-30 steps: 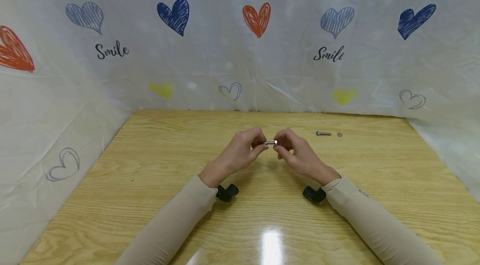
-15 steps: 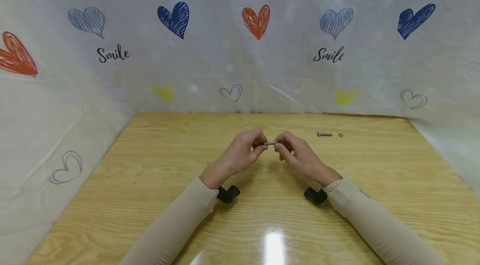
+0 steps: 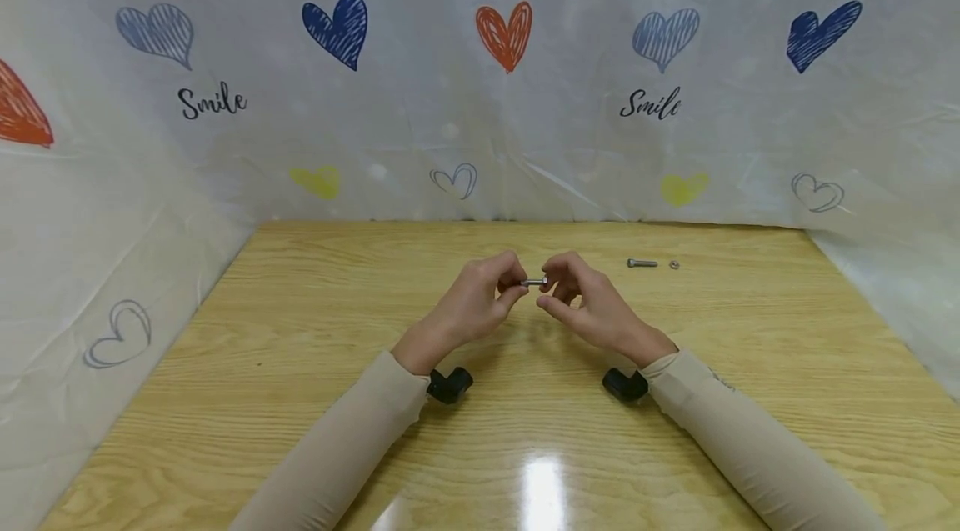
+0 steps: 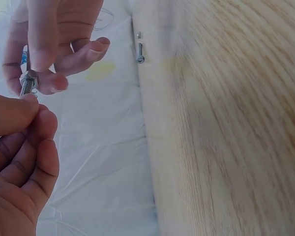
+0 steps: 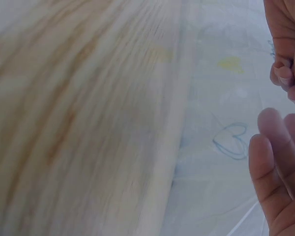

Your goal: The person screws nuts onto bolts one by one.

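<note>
My left hand [image 3: 474, 302] pinches a small metal bolt [image 3: 533, 282] between thumb and fingertips, above the table. In the left wrist view a hex nut [image 4: 28, 78] sits on the threaded end, which points toward the right hand. The bolt's other end is hidden in the left fingers. My right hand [image 3: 594, 308] is just to the right, its thumb apart from the forefinger, whose tip is right at the nut. Seen from the right wrist, fingers of the right hand [image 5: 280, 172] are extended, and the bolt is out of sight.
A second bolt [image 3: 642, 263] lies on the wooden table [image 3: 300, 306] toward the back right, with a loose nut [image 3: 674, 264] beside it. Behind the table hangs a white sheet [image 3: 405, 114] printed with hearts. Dark wrist cameras sit under both sleeves.
The right thumb and forefinger, close together on the nut half a second ago, have parted, and the nut shows again. The left hand keeps its pinch on the bolt.
</note>
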Demonstrator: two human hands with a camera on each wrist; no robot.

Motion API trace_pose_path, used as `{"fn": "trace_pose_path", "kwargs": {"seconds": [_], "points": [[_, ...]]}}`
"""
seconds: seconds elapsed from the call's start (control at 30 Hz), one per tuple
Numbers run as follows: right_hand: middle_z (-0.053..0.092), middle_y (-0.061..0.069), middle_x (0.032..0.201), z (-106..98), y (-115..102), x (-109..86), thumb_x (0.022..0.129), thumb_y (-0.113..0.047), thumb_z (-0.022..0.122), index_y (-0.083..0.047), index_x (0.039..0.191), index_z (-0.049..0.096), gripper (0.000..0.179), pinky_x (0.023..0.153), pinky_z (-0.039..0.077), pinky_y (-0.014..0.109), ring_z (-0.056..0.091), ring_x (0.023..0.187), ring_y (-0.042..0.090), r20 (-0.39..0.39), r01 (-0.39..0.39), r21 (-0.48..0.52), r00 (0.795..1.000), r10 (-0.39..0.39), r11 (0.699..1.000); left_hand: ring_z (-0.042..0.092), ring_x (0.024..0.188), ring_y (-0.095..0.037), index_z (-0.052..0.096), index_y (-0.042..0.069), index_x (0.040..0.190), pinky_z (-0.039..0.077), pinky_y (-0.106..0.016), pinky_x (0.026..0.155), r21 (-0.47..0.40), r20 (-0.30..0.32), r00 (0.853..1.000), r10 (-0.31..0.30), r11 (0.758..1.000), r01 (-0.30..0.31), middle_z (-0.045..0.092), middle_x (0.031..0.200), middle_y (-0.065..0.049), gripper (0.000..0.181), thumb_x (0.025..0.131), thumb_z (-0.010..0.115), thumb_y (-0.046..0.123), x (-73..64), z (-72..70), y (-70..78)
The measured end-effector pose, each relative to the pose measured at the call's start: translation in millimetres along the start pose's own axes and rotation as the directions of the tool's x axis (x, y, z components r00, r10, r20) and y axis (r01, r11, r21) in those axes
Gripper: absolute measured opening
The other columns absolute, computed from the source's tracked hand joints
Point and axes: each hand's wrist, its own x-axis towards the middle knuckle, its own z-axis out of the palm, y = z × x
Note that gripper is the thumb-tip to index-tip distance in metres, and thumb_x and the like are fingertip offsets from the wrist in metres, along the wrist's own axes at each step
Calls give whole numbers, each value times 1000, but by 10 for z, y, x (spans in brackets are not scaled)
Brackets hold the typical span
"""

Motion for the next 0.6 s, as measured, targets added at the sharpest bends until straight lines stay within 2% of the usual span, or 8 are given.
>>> {"fn": "trace_pose_path", "kwargs": {"seconds": [0.2, 0.47, 0.6], "points": [[60, 9, 91, 11, 5, 7, 96, -5, 56, -6, 114, 50, 19, 63, 51, 29, 61, 68, 19, 7, 35, 8, 999, -35, 999, 58, 67, -6, 57, 7, 88, 50, -20, 62, 0, 1, 1000, 0, 1000, 0, 64, 81, 0, 16, 86, 68, -4, -2, 3, -3], [58, 5, 82, 26, -48, 18, 98, -1, 51, 0, 108, 54, 11, 55, 46, 34, 58, 65, 21, 11, -35, -39, 999, 35, 999, 58, 66, -6, 56, 8, 89, 49, -21, 61, -9, 6, 1000, 7, 1000, -6, 65, 82, -5, 16, 87, 67, -4, -3, 8, -7], [59, 8, 78, 25, -48, 17, 99, -2, 48, -3, 102, 56, 9, 53, 42, 32, 59, 65, 25, 10, -55, -50, 998, 56, 997, 57, 66, -5, 56, 8, 90, 49, -21, 60, -9, 13, 1000, 0, 1000, 0, 64, 82, -4, 13, 88, 67, 0, -6, 7, 4]]}}
